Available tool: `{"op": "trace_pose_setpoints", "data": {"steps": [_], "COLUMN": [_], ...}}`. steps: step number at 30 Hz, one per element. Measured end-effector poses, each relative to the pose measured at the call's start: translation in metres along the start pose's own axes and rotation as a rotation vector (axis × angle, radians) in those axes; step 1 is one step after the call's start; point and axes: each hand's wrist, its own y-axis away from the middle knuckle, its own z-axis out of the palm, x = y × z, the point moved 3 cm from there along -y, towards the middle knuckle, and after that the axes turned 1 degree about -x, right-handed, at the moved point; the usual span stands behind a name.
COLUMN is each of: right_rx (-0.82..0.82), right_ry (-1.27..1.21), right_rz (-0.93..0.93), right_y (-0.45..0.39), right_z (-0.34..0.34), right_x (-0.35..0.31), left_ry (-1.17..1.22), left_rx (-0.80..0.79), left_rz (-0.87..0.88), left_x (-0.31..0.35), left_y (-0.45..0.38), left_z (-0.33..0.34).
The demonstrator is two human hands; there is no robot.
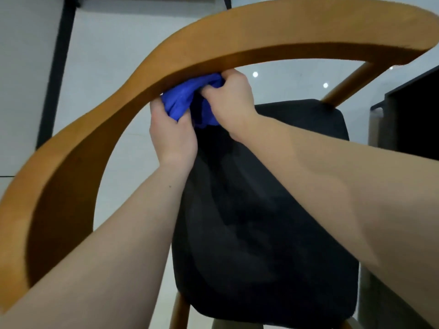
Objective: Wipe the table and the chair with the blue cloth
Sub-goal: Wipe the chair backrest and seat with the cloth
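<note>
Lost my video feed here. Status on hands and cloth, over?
Left hand and right hand both grip blue cloth. Cloth bunched under the chair's wooden rail, above black seat. Nothing blocking.

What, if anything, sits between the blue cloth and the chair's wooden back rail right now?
Nothing visible. The left hand and right hand both grip the bunched blue cloth, which already sits against the underside of the curved wooden rail, above the black seat cushion.
</note>
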Motion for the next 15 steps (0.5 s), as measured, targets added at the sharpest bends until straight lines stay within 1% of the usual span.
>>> {"op": "trace_pose_setpoints", "data": {"steps": [2,3,4,5,7,8,10,12,13,15], "right_rx": [-0.018,-0.046,-0.09,-0.141,-0.206,-0.22,-0.247,-0.32,-0.362,-0.42], "right_ry": [0.03,0.075,0.144,0.222,0.323,0.321,0.303,0.37,0.411,0.45], "right_rz": [-0.042,-0.066,-0.09,-0.106,-0.097,-0.071,-0.035,-0.041,-0.056,-0.072], "right_y": [-0.002,-0.001,0.0,0.003,0.007,0.008,0.011,0.015,0.02,0.03], "right_z": [0.003,0.007,0.012,0.018,0.028,0.031,0.03,0.027,0.025,0.022], "right_x": [0.007,0.011,0.015,0.021,0.031,0.034,0.032,0.027,0.025,0.025], "left_ry": [-0.013,-0.029,-0.046,-0.059,-0.086,-0.15,-0.356,-0.606,-0.685,-0.742], "left_rx": [0.0,-0.004,-0.027,-0.07,-0.197,-0.248,-0.328,-0.411,-0.458,-0.534], "left_rz": [0.01,-0.024,-0.095,-0.202,-0.419,-0.453,-0.373,-0.219,-0.141,-0.001], "left_x": [-0.008,-0.013,-0.02,-0.027,-0.034,-0.035,-0.032,-0.026,-0.022,-0.014], "left_y": [-0.005,-0.007,-0.009,-0.011,-0.011,-0.014,-0.026,-0.032,-0.028,-0.016], "left_z": [-0.003,-0.005,-0.007,-0.009,-0.014,-0.017,-0.022,-0.023,-0.023,-0.024]}}
